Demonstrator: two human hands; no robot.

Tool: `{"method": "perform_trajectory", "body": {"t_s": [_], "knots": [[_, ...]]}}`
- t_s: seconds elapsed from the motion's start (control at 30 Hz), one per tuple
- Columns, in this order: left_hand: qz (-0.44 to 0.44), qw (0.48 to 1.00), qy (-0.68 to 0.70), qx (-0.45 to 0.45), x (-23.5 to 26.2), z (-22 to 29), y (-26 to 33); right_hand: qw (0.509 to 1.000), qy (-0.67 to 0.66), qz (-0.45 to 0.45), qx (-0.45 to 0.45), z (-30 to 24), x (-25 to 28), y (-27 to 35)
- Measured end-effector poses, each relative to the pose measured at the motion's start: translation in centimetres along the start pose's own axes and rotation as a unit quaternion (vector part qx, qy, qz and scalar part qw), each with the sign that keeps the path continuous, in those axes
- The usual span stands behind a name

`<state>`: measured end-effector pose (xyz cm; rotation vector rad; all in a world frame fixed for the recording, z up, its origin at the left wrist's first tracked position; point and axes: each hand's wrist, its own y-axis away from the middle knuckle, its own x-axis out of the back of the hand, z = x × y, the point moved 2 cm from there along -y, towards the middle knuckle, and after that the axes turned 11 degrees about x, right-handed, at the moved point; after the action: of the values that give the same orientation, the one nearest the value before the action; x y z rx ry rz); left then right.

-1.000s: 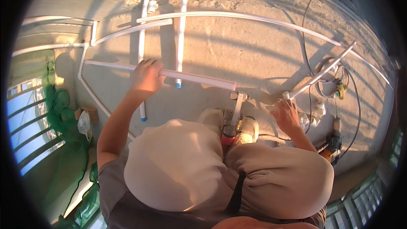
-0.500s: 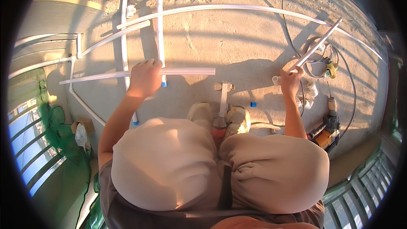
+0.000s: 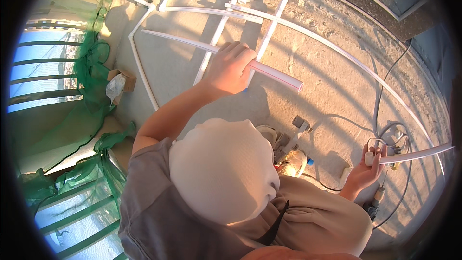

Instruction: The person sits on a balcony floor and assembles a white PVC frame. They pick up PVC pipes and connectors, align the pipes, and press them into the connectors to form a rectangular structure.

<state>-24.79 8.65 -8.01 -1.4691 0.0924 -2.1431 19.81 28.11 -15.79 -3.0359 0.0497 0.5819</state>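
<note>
My left hand [image 3: 234,67] is closed around a long white plastic pipe [image 3: 278,74] with a red stripe, gripping it near the middle. One end of that pipe points toward me and to the right. At the right, my right hand [image 3: 362,172] has its fingers curled up at a small white pipe fitting [image 3: 369,158]. Another white pipe [image 3: 416,154] runs rightward from the same fingers. Whether the fitting sits on that pipe's end cannot be made out. Between my shoes [image 3: 294,162] stands a flat-bladed tool [image 3: 291,142] with metal sockets at its tip.
A long white pipe [image 3: 337,51] crosses the concrete floor, over two other pipes [image 3: 274,31] [image 3: 221,29]. Grey cable [image 3: 377,101] coils near my right hand. Green netting [image 3: 91,62] hangs by the railing at left, beside a cardboard box [image 3: 128,81]. A power tool [image 3: 371,209] lies half hidden at right.
My view has turned, shifting the scene. My right hand has turned palm up, its pipe now pointing right, and a white fitting shows at its fingers. The left hand still grips its pipe.
</note>
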Motion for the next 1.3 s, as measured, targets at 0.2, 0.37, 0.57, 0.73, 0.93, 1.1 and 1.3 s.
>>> {"method": "perform_trajectory", "body": {"t_s": [0.2,0.37,0.57,0.73,0.93,1.1,1.3], "knots": [[-0.028,0.998,0.061,-0.021,1.3,2.5,-1.6,0.986,-0.002,-0.164,-0.004,-0.7,-3.8,0.3],[-0.098,0.988,0.117,-0.020,0.3,4.4,-3.1,0.981,0.048,-0.181,-0.047,-3.6,-5.6,-1.0],[-0.306,0.938,0.161,0.017,-2.5,5.8,-3.1,0.976,0.045,-0.208,-0.053,-2.8,-6.8,-0.1],[-0.443,0.879,0.156,0.087,-3.6,5.1,-2.7,0.967,0.089,-0.238,0.015,-2.4,-5.9,0.6],[-0.464,0.870,0.155,0.068,-3.8,4.4,-2.8,0.961,0.138,-0.239,-0.008,-2.3,-5.3,1.0],[-0.455,0.870,0.174,0.076,-2.8,4.4,-3.6,0.959,0.121,-0.257,-0.005,-2.0,-5.4,1.0],[-0.401,0.877,0.223,0.141,-1.4,4.4,-4.9,0.956,0.129,-0.259,-0.035,-2.0,-5.1,1.2]]}}
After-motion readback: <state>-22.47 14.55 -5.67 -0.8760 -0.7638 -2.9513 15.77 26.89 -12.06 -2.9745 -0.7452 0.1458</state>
